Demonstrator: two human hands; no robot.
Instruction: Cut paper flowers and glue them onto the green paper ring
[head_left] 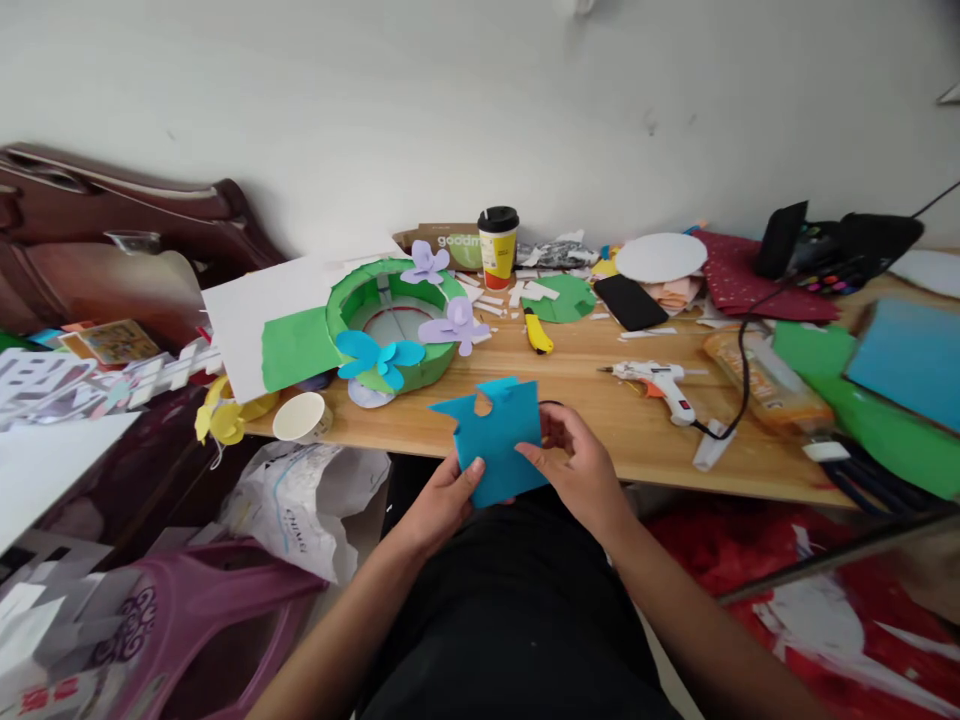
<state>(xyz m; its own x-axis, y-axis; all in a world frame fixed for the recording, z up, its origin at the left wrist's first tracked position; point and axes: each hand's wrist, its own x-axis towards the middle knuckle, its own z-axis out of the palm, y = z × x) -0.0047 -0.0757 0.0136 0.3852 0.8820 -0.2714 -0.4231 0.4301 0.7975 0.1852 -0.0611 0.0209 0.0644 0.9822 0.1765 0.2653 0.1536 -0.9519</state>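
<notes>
A blue sheet of craft paper (pixel 499 455), folded or layered, is held up over the table's front edge. Its top has an irregular cut-out and a pointed strip sticking out to the left. My left hand (pixel 448 495) pinches its lower left side, thumb in front. At the right edge, my right hand (pixel 574 460) grips the same paper between thumb and fingers. A thin dark curved thing shows behind those fingers; I cannot make out what it is. Just beyond stands a green paper-covered ring (pixel 439 372) with a blue paper butterfly (pixel 380 358) and purple paper butterflies (pixel 459 322) on it.
On the wooden table (pixel 577 400) lie a yellow utility knife (pixel 537 332), a hot glue gun (pixel 660 385) with a black cord, a black phone (pixel 631 303) and paper scraps. A lidded coffee cup (pixel 498 250) stands behind. A white paper bowl (pixel 301 417) sits at the left edge.
</notes>
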